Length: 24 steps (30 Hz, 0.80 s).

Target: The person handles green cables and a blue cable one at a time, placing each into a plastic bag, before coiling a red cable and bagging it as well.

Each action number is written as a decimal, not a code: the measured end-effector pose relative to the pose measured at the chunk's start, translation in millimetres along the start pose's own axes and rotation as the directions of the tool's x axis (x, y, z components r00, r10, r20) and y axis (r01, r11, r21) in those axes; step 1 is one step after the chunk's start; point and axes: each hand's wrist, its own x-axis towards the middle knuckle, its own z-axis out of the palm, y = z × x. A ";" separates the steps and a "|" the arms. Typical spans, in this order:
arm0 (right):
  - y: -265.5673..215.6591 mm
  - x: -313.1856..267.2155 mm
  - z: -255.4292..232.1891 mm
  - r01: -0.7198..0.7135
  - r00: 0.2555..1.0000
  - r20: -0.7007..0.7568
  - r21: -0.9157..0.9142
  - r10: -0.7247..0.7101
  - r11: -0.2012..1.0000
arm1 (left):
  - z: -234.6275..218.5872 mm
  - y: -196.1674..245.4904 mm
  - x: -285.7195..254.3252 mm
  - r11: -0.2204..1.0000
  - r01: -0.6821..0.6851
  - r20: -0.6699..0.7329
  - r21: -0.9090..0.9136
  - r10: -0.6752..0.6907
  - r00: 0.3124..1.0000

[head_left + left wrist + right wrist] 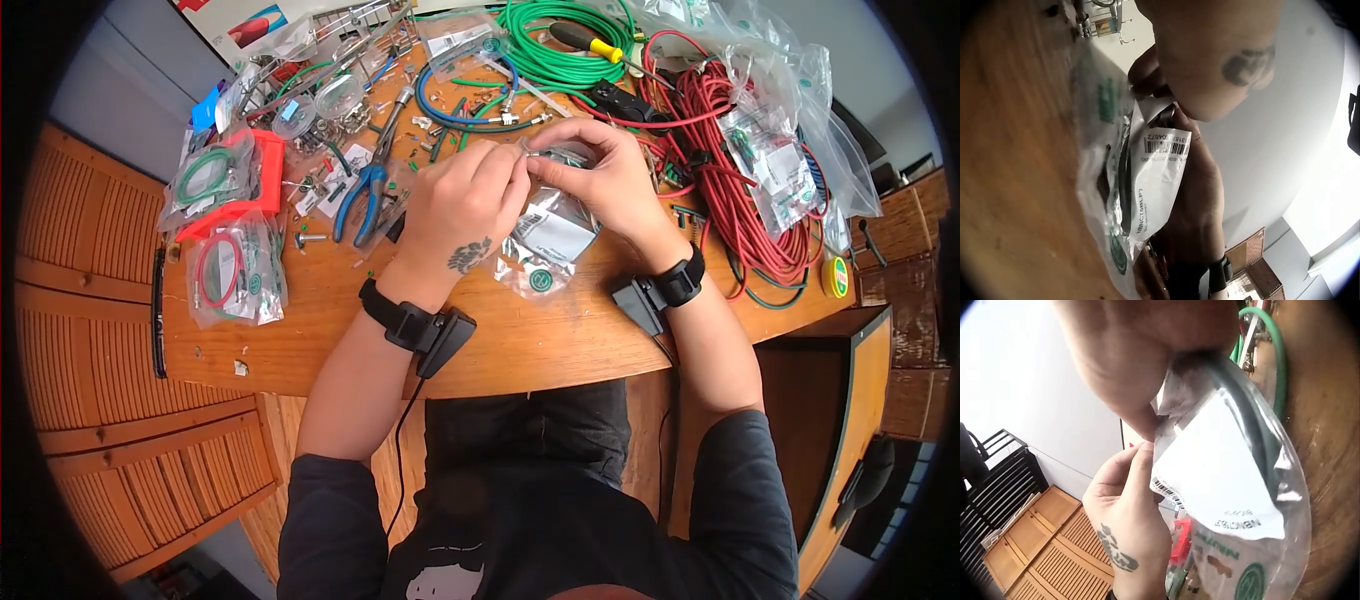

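A clear plastic bag point(527, 277) with green print hangs upright below both hands, over the front middle of the table. Inside it are a white barcode label point(1159, 181) and a dark, bent cable point(1254, 419). My left hand point(465, 195) pinches the bag's top edge with thumb and fingertips. Beside it, my right hand point(610, 180) pinches the same edge, its index finger arched and fingertips close to the left ones. In the right wrist view, the left thumb and index finger meet at the bag's upper corner. The pinched edge itself is mostly covered by fingers.
Blue-handled pliers point(372, 195) lie left of the hands, among small metal connectors. Bagged cables point(225, 270) and a red holder point(268, 170) stand farther left. Behind are a green cable coil point(530, 45) and a screwdriver point(590, 42); red cables point(700, 110) heap at right.
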 end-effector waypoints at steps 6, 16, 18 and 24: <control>-0.7 -0.9 3.5 0.044 0.976 -0.203 -0.169 -0.079 0.985 | -4.9 4.2 3.3 0.999 0.000 0.037 -0.039 0.001 0.999; 0.2 2.0 -8.8 0.001 0.978 -0.191 0.384 0.079 0.923 | -1.5 -16.4 -1.4 0.390 0.716 0.603 -0.579 -0.387 0.698; 6.0 5.4 -12.3 0.006 0.978 -0.191 0.417 0.081 0.909 | -6.8 -15.9 2.7 0.236 0.775 0.668 -0.586 -0.400 0.627; 2.6 5.8 -11.3 -0.086 0.975 -0.107 0.623 0.194 0.777 | -7.8 -17.8 2.0 0.232 0.758 0.657 -0.609 -0.388 0.647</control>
